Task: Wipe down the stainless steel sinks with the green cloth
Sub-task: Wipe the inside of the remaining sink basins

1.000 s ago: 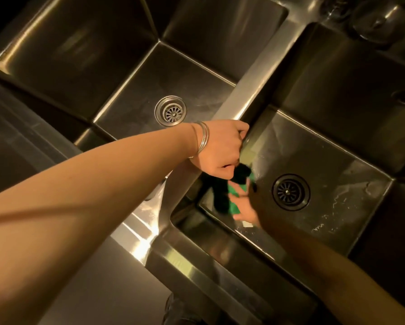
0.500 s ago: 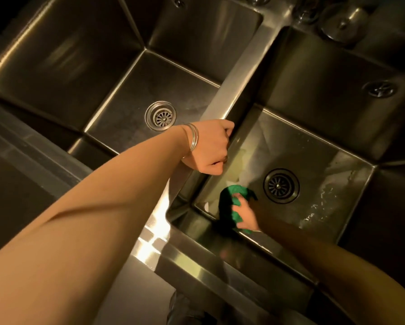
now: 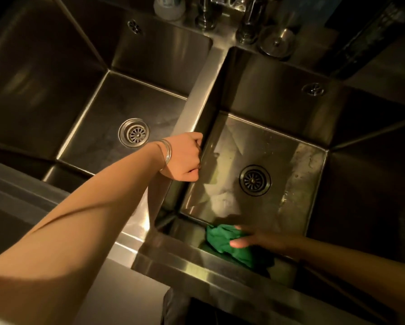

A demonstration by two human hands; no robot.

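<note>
Green cloth [image 3: 222,240] bunched vs near wall of rt sink [image 3: 279,102]; rt hand [image 3: 248,239] presses on it, fingers fairly straight; left hand [image 3: 184,158] curled over divider [image 3: 196,95] btwn basins.

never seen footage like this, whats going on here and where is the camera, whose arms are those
There is no machine: the camera sits on a person's head, looking down at their own arms. Below are two steel basins, the left sink and the right sink, each with a round drain. The left hand, bangles at the wrist, grips the divider between them. The right hand presses the green cloth against the right sink's near wall. Tap fittings stand behind.
</note>
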